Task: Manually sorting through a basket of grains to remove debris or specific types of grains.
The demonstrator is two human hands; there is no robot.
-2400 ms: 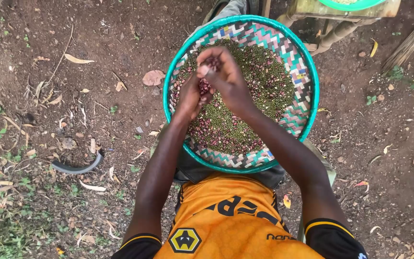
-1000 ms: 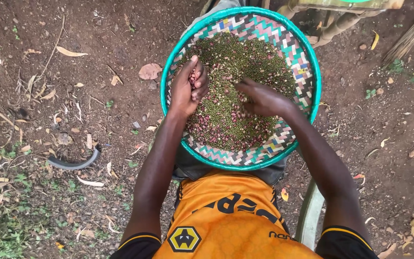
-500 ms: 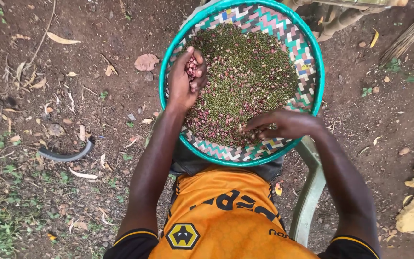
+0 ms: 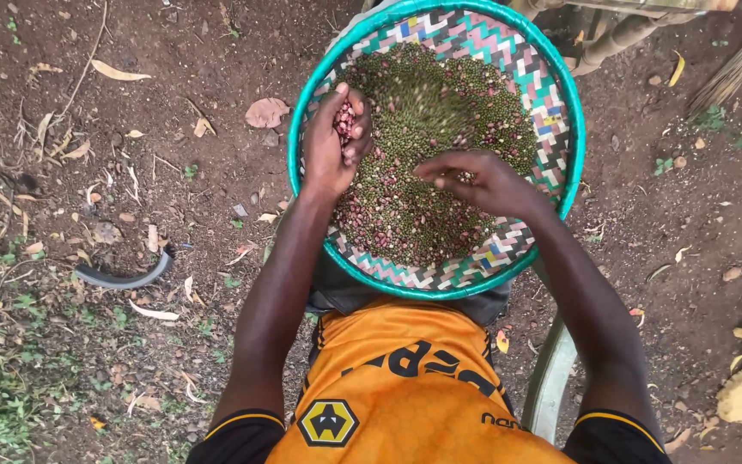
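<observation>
Nearest the camera: an orange jersey with black sleeve trim, worn by the person, whose lap carries the round woven tray with a teal rim and zigzag pattern in pink, white and green. A pale green chair frame shows just right of the jersey, below the tray.

Inside the tray lies a mixed heap of small green grains and reddish-pink beans; the reddish ones gather toward the near left, the green toward the far side.

Left hand is cupped at the tray's left rim, fingers curled round a small clutch of reddish beans. Right hand is palm down on the heap near the middle, fingers drawn together and touching the grains; whether they pinch any, cannot tell.

Ground: bare dark brown soil strewn with dry leaves and twigs. A curved dark strip lies left of the tray, well apart. A dry brown leaf sits near the tray's far left rim. Bamboo-like poles stand at the far right.
</observation>
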